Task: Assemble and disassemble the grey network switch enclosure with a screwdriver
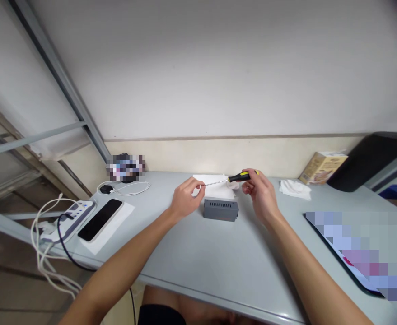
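A screwdriver [239, 176] with a black and yellow handle is held level above the desk, its thin metal shaft pointing left. My right hand [261, 192] grips the end of the handle between thumb and fingers. At the other end, my left hand [186, 197] pinches the shaft's tip; whether a small part is also between those fingers, I cannot tell. Just below the shaft, between both hands, a dark grey box-shaped device [221, 210] with a row of slots along its top rests on the desk. White paper [215, 189] lies behind it.
On the left of the grey desk [198, 257] are a phone [100, 220], a power strip [70, 221] and loose cables. A crumpled tissue [295, 189], a carton [323, 168] and a black cylinder [371, 160] stand at the back right. A tablet-like screen [357, 253] occupies the front right.
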